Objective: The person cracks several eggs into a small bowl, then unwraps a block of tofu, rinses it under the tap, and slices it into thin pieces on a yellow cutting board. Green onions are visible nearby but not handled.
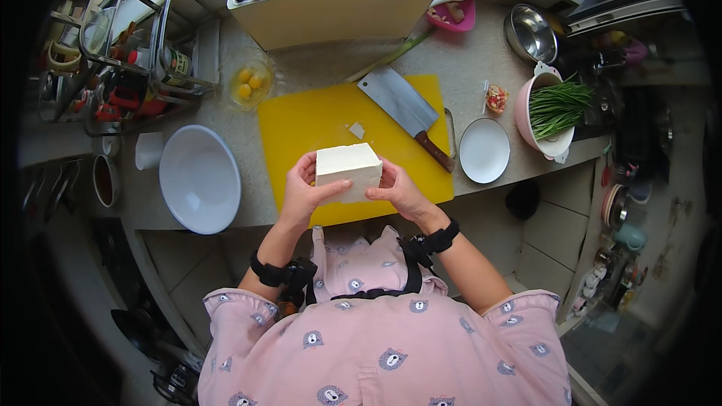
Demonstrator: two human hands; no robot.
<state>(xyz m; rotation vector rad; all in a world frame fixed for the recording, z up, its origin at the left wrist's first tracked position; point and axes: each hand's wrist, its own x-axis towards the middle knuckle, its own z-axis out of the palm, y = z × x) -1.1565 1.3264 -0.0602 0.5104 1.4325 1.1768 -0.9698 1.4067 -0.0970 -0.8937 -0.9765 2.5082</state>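
Note:
Between my two hands I hold a thick white block of tofu above the front half of the yellow cutting board. My left hand grips its left side, thumb across the near face. My right hand clasps the right side the same way. Just beyond the block, a small white scrap lies on the board. A cleaver with a wooden handle rests diagonally on the board's right part, its handle end pointing toward me. The block hides part of the board under it.
Left stand a large white bowl and a glass bowl of cracked eggs. To the right are a small white plate, chopped peppers, a pink colander of green chives and a steel bowl. A utensil holder stands behind the board.

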